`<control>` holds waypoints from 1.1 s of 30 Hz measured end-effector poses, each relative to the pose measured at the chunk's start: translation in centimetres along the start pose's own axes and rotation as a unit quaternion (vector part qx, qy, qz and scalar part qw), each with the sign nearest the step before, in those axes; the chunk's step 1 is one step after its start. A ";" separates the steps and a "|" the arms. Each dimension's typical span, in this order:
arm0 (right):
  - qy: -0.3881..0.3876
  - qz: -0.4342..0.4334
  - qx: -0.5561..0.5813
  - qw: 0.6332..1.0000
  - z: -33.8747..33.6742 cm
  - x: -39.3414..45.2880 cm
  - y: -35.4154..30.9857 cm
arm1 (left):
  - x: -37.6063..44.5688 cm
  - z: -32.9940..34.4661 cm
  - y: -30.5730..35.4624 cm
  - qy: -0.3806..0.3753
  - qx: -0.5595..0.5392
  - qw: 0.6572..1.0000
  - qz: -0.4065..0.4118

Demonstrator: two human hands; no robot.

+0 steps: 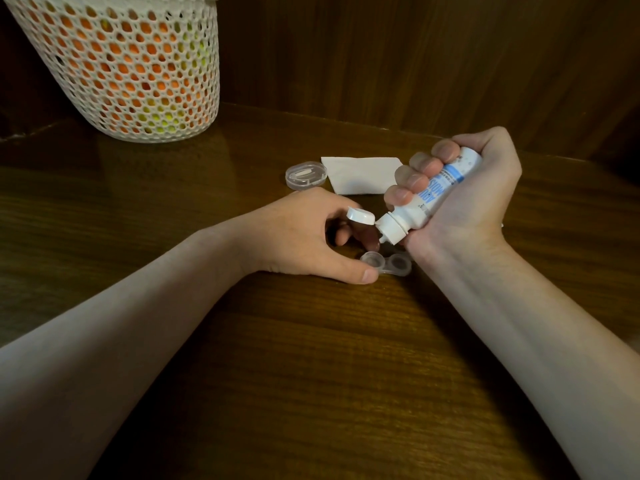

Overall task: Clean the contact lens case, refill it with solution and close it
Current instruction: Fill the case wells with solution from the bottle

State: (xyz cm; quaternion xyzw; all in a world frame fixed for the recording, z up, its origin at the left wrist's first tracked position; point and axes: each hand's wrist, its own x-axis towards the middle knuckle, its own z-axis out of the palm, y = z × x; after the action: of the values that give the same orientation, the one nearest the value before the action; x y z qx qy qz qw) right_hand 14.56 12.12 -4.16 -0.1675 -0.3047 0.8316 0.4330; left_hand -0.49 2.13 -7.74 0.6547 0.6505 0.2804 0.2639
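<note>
A person sits at a dark wooden table (311, 358), both bare forearms resting on it. The contact lens case (386, 264) lies flat on the surface, about in the middle of the table's width, between the two hands. Its long axis runs left to right, almost parallel to the near edge, and both round wells are open and face upward.

The left hand (304, 233) curls around the left end of the case: the thumb tip touches its near left side, and the other fingers bend behind it, so the hand pinches the case lightly against the table. The right hand (460, 199) is closed in a full grip around the solution bottle (429, 199), with four fingertips pressed on the label. The bottle is tilted, its long axis going from upper right down to lower left, and the nozzle points down toward the left well, just above it. The flip cap (360, 215) hangs open from the bottle neck.

Behind the hands, toward the far edge, lie a clear round lid (306, 175) and, just beside it, a white tissue (360, 174). A white mesh basket (138, 64) stands in the far left corner. The near half of the surface is free, except for the forearms.
</note>
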 end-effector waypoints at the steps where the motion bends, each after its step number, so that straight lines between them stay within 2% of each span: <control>1: 0.000 -0.001 0.000 1.000 0.0 0.0 0.0 | 0.0 0.0 0.0 -0.001 0.000 1.000 -0.001; 33: -0.005 0.002 0.001 1.000 0.0 0.1 0.1 | 0.0 -0.1 -0.1 -0.004 0.010 1.000 -0.008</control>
State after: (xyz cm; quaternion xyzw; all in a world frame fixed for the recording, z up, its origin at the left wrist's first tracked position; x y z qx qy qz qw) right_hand 14.46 12.17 -4.20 -0.1635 -0.3061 0.8334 0.4301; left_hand -0.64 2.17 -7.74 0.6527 0.6576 0.2696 0.2623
